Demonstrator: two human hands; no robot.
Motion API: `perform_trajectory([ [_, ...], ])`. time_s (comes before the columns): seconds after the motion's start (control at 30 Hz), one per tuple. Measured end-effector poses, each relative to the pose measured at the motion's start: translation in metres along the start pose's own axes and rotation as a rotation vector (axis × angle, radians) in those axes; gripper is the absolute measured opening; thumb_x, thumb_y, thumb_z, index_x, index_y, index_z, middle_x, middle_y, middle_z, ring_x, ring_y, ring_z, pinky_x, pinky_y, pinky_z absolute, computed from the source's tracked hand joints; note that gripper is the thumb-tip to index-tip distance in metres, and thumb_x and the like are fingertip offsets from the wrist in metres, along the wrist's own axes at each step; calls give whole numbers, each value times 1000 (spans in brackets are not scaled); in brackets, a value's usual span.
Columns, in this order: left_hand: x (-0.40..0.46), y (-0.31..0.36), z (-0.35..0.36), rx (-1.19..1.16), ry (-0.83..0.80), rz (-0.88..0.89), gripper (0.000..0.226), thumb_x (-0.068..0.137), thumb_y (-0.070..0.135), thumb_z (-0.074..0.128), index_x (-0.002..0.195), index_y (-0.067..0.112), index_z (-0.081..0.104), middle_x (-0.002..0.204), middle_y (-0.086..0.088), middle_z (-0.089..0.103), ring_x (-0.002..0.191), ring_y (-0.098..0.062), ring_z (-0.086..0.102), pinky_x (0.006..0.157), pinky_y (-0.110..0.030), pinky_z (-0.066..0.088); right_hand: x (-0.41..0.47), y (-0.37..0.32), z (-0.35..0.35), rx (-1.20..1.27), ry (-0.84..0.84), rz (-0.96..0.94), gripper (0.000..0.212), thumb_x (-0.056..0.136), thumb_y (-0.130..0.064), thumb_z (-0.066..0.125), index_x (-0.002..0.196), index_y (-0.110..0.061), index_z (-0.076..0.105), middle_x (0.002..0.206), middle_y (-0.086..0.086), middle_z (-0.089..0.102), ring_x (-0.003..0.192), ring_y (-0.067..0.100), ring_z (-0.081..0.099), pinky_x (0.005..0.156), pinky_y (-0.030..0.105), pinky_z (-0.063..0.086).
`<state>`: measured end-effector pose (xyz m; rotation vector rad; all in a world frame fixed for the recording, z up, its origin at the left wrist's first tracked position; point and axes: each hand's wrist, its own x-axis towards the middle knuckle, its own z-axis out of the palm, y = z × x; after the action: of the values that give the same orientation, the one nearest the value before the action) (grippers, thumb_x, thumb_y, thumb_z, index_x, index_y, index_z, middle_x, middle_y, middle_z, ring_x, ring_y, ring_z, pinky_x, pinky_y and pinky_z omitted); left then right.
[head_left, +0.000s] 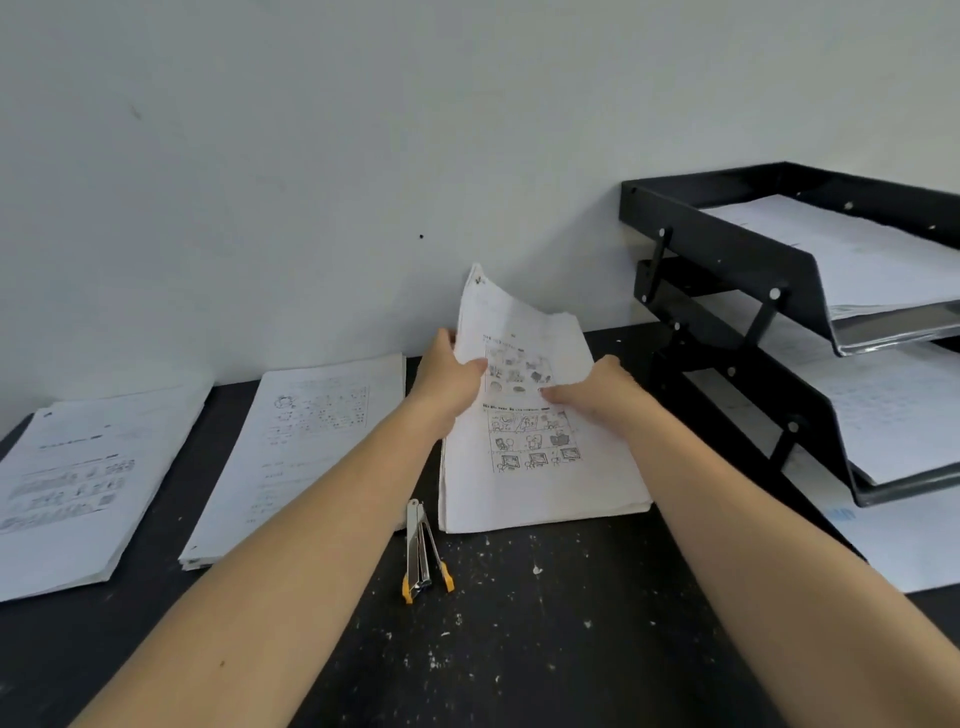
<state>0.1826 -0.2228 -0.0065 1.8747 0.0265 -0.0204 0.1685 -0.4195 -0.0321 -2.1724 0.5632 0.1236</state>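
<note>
A stack of printed worksheets (540, 488) lies on the black table near the wall. My left hand (447, 379) pinches the left edge of the top sheet (514, 322), whose far end is lifted and curls upward toward the wall. My right hand (597, 389) rests on the sheet's right side with its fingers curled onto the paper, thumb side hidden. A silver stapler with yellow ends (423, 551) lies open on the table just left of the stack's near corner.
Two more paper stacks lie to the left: one in the middle (301, 441) and one at the far left (78, 483). A black tiered paper tray (769, 270) holding sheets stands at the right, with a loose sheet (904, 540) under it. The table (519, 623) is speckled with white.
</note>
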Motion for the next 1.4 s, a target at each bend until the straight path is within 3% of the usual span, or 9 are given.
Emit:
perform_trajectory([
  [0.1,-16,23,-21,-111,20,137,37,97,11,65,125,18,43,122,1,61,109,-18,61,80,-30,52,-19,-6,-27,452,-23,-94,77,78,-31,91,134,-4,46,116,12,70,93,27,73,80,45,62],
  [0.2,-37,44,-46,-208,38,249,41,95,11,68,127,23,44,120,5,64,110,-13,64,90,-34,55,-52,-26,-55,654,-90,-218,66,82,-27,87,136,-7,55,119,12,75,98,29,77,88,50,63],
  [0.3,-67,67,-77,-324,25,318,41,96,10,67,131,24,51,122,4,69,110,-16,67,91,-37,57,-97,-54,-67,748,-189,-361,47,90,-24,80,131,-6,63,116,12,78,100,29,78,90,50,62],
  [0.47,-121,76,-148,-449,16,324,28,92,9,69,119,20,67,114,-5,76,107,-28,73,89,-48,59,-174,-88,-40,827,-367,-510,26,97,-16,70,122,-7,67,114,15,78,101,32,77,82,48,65],
  [0.67,-180,42,-227,-306,79,314,16,92,18,73,106,24,71,104,2,78,100,-20,74,92,-43,58,-228,-89,36,813,-436,-578,40,96,-18,72,130,-1,63,118,18,76,108,39,74,96,59,57],
  [0.77,-203,21,-251,-289,103,312,17,92,17,73,106,25,70,102,5,78,98,-15,74,89,-37,58,-246,-86,66,817,-447,-611,34,97,-16,70,128,-1,66,117,18,76,108,38,74,94,56,59],
  [0.93,-221,-7,-268,-319,134,287,20,91,16,74,110,21,70,107,-1,78,101,-18,74,90,-38,58,-261,-76,98,823,-469,-619,34,95,-20,74,125,-3,69,118,18,76,109,39,74,96,57,58],
  [1.13,-232,-39,-266,-395,107,228,18,90,14,73,107,20,72,103,2,79,101,-19,74,88,-39,58,-265,-60,112,703,-552,-603,36,91,-17,75,124,-4,70,119,14,77,111,34,74,94,47,60],
  [1.4,-226,-33,-271,-401,110,244,20,88,16,75,108,17,72,106,-1,79,104,-21,73,91,-39,58,-267,-69,105,718,-573,-600,37,95,-17,71,128,0,67,121,17,75,111,36,74,94,50,60],
])
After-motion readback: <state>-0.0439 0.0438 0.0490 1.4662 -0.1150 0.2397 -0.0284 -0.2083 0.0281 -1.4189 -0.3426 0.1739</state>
